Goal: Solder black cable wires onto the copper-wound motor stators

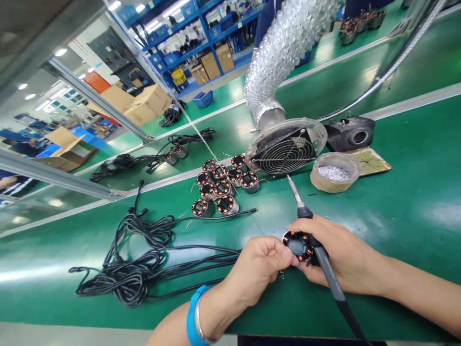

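A motor stator [310, 251] with copper windings and a black inner ring is held between both hands, its open end facing up. My left hand [261, 266] is closed, thumb and forefinger pinched at the stator's left rim; a thin wire sticks up beside it. My right hand [336, 252] grips a soldering iron [327, 274] and steadies the stator's right side with its fingers. The iron's tip points up and away from the stator, towards the fan grille. Coloured wire ends show just below the left hand, partly hidden.
Several stators [224, 188] stand in a cluster further back. Coiled black cables [133, 278] lie to the left. A fume extractor fan [284, 154] on a silver duct [284, 53] stands behind, beside a solder-filled round pot [333, 180] and a black iron holder [355, 134].
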Available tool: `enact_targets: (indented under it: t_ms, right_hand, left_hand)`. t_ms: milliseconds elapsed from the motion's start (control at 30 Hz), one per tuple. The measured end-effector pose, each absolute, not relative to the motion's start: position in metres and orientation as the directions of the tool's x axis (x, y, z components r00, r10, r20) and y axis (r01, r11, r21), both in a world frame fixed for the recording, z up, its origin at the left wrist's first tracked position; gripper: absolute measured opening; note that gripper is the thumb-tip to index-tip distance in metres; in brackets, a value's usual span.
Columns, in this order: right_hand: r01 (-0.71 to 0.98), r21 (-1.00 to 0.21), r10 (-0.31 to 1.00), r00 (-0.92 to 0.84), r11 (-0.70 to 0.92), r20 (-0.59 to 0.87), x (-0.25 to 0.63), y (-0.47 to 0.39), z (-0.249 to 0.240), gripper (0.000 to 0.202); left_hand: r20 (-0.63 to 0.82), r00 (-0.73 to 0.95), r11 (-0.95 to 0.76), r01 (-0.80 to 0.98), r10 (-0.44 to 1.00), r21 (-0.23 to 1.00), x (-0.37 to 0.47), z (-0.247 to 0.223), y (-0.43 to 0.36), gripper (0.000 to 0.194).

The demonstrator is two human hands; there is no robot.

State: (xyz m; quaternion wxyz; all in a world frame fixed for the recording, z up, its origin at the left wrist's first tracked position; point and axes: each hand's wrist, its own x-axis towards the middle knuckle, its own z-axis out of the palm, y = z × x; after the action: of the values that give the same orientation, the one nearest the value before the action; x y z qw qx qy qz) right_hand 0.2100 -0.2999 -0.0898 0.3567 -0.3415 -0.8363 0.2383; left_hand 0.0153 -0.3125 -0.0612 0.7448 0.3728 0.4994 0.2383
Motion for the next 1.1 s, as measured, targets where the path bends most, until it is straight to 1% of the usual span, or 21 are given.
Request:
enact_targets:
  t_ms: [100, 167, 233, 267, 333, 400, 467, 533, 600, 667, 700, 733, 767, 833, 867, 900, 967, 1000, 1033, 1067, 1100]
  right_hand:
    - [0.386, -0.641, 0.728, -0.532, 0.663, 0.433, 0.212, -0.299, -0.089, 0.041]
    - [0.370, -0.640, 0.715, -0.546, 0.673, 0.436, 0.215, -0.298, -0.089, 0.043]
    - [0.364, -0.633, 0.705, -0.556, 0.683, 0.441, 0.219, -0.297, -0.091, 0.045]
    - [0.366, -0.624, 0.699, -0.559, 0.690, 0.446, 0.221, -0.296, -0.092, 0.046]
    - [0.378, -0.604, 0.693, -0.555, 0.702, 0.460, 0.224, -0.293, -0.094, 0.049]
    - [0.396, -0.588, 0.695, -0.548, 0.705, 0.465, 0.228, -0.290, -0.094, 0.053]
    - [0.411, -0.572, 0.692, -0.555, 0.710, 0.461, 0.231, -0.287, -0.093, 0.056]
    - [0.414, -0.556, 0.681, -0.570, 0.721, 0.460, 0.234, -0.286, -0.090, 0.057]
    - [0.414, -0.549, 0.678, -0.565, 0.726, 0.470, 0.237, -0.286, -0.088, 0.056]
    - [0.440, -0.565, 0.711, -0.518, 0.698, 0.476, 0.239, -0.288, -0.088, 0.054]
    - [0.459, -0.581, 0.737, -0.483, 0.673, 0.473, 0.241, -0.288, -0.090, 0.051]
    - [0.480, -0.599, 0.767, -0.450, 0.640, 0.458, 0.242, -0.288, -0.093, 0.048]
    - [0.494, -0.615, 0.788, -0.425, 0.614, 0.445, 0.243, -0.287, -0.096, 0.046]
    - [0.499, -0.625, 0.799, -0.406, 0.601, 0.445, 0.244, -0.283, -0.101, 0.045]
    - [0.491, -0.620, 0.790, -0.407, 0.612, 0.457, 0.243, -0.281, -0.102, 0.046]
    - [0.482, -0.614, 0.780, -0.409, 0.625, 0.474, 0.241, -0.279, -0.102, 0.046]
    - [0.459, -0.614, 0.766, -0.402, 0.642, 0.501, 0.234, -0.277, -0.095, 0.045]
    - [0.446, -0.619, 0.763, -0.395, 0.646, 0.512, 0.228, -0.277, -0.090, 0.042]
    - [0.434, -0.625, 0.761, -0.386, 0.648, 0.521, 0.223, -0.278, -0.083, 0.039]
    - [0.421, -0.632, 0.760, -0.369, 0.650, 0.535, 0.217, -0.280, -0.075, 0.036]
    - [0.410, -0.636, 0.756, -0.360, 0.654, 0.547, 0.210, -0.282, -0.067, 0.034]
  left_hand:
    - [-0.531, 0.457, 0.550, 0.103, 0.714, 0.828, 0.013, -0.055, -0.313, 0.058]
    - [-0.536, 0.494, 0.490, 0.233, 0.684, 0.840, 0.003, -0.050, -0.309, 0.057]
    - [-0.523, 0.466, 0.341, 0.422, 0.714, 0.840, -0.011, -0.047, -0.300, 0.048]
    - [-0.479, 0.412, 0.225, 0.528, 0.775, 0.819, -0.018, -0.046, -0.294, 0.041]
    - [-0.287, 0.263, -0.005, 0.745, 0.921, 0.667, -0.031, -0.049, -0.281, 0.027]
    - [-0.103, 0.171, -0.113, 0.901, 0.980, 0.419, -0.039, -0.055, -0.270, 0.025]
    - [-0.062, 0.170, -0.152, 0.962, 0.984, 0.226, -0.040, -0.063, -0.265, 0.025]
    - [-0.052, 0.200, -0.187, 0.962, 0.978, 0.197, -0.038, -0.065, -0.265, 0.022]
    - [0.040, 0.217, -0.219, 0.927, 0.975, 0.305, -0.039, -0.057, -0.271, 0.019]
    - [0.254, 0.135, -0.243, 0.850, 0.958, 0.467, -0.050, -0.035, -0.280, 0.014]
    - [0.404, 0.033, -0.268, 0.797, 0.914, 0.541, -0.059, -0.019, -0.285, 0.011]
    - [0.567, -0.096, -0.326, 0.736, 0.818, 0.594, -0.070, -0.002, -0.292, 0.010]
    - [0.704, -0.236, -0.416, 0.666, 0.670, 0.619, -0.081, 0.017, -0.298, 0.011]
    - [0.812, -0.431, -0.662, 0.479, 0.395, 0.576, -0.102, 0.053, -0.312, 0.021]
    - [0.799, -0.459, -0.751, 0.344, 0.388, 0.563, -0.108, 0.066, -0.318, 0.026]
    - [0.778, -0.441, -0.795, 0.202, 0.448, 0.572, -0.110, 0.074, -0.322, 0.030]
    - [0.670, -0.284, -0.703, -0.022, 0.686, 0.710, -0.102, 0.071, -0.322, 0.033]
    - [0.567, -0.179, -0.585, -0.063, 0.804, 0.809, -0.092, 0.062, -0.318, 0.034]
    - [0.372, -0.043, -0.374, -0.050, 0.927, 0.926, -0.079, 0.047, -0.311, 0.036]
    - [0.151, 0.125, -0.151, -0.005, 0.981, 0.988, -0.065, 0.030, -0.303, 0.041]
    - [-0.017, 0.248, 0.005, 0.048, 0.969, 0.999, -0.051, 0.012, -0.295, 0.047]
